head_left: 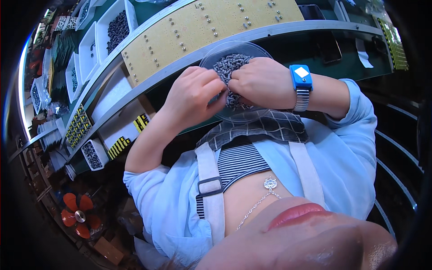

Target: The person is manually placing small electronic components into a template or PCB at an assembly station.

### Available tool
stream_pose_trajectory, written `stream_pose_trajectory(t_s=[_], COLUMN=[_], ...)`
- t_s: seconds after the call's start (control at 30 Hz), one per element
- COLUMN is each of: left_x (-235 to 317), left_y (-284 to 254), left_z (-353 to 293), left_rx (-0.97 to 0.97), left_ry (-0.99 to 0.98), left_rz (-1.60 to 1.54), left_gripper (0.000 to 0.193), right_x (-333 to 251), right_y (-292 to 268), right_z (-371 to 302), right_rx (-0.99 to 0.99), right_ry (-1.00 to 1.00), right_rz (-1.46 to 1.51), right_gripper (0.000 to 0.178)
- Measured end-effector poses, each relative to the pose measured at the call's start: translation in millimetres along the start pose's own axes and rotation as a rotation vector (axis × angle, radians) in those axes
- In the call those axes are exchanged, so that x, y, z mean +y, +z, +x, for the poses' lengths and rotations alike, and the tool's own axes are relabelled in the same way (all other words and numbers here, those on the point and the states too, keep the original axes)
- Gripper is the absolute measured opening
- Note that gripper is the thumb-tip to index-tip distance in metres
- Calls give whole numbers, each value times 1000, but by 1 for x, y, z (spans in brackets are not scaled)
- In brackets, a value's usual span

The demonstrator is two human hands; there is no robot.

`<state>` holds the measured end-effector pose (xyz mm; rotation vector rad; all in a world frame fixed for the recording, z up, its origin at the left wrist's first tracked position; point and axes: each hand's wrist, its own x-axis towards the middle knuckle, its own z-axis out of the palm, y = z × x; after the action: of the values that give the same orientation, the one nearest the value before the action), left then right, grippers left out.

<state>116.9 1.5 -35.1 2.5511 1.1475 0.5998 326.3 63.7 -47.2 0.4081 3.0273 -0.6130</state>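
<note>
A clear round plastic tub sits right in front of my body, full of small dark grey cylindrical parts. Over its left side my left hand is closed, thumb and fingers pinched together. My right hand reaches in from the right with its fingers curled down among the grey parts. The two sets of fingertips almost meet above the heap. What either hand pinches is hidden or too small to make out. On my right wrist is a blue wrist strap with a metal band.
Beyond the tub runs a metal rail, with a tan board carrying rows of small metal parts behind it. White bins of components stand at left, near yellow-and-black parts. A dark phone lies at right. An orange-bladed fan is lower left.
</note>
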Motion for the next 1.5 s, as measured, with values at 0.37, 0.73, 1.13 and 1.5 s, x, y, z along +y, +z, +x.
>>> stream_pose_trajectory(t_s=[0.37,0.73,1.13,1.5], left_x=[1,8,21,19], left_y=[12,9,29,25], left_z=[-7,7,38,34], left_rx=[56,-25,-263,-201], left_ry=[41,13,34,50], left_rz=[-78,-145,8,-119], left_gripper=[12,16,20,10], right_x=[13,24,149,152], right_y=[-7,-8,-41,-37], right_z=[-22,-33,-15,-11], right_rx=[232,470,904,895], right_ry=[-103,-68,572,533], right_rz=[259,366,-57,-201], right_gripper=[15,15,20,19])
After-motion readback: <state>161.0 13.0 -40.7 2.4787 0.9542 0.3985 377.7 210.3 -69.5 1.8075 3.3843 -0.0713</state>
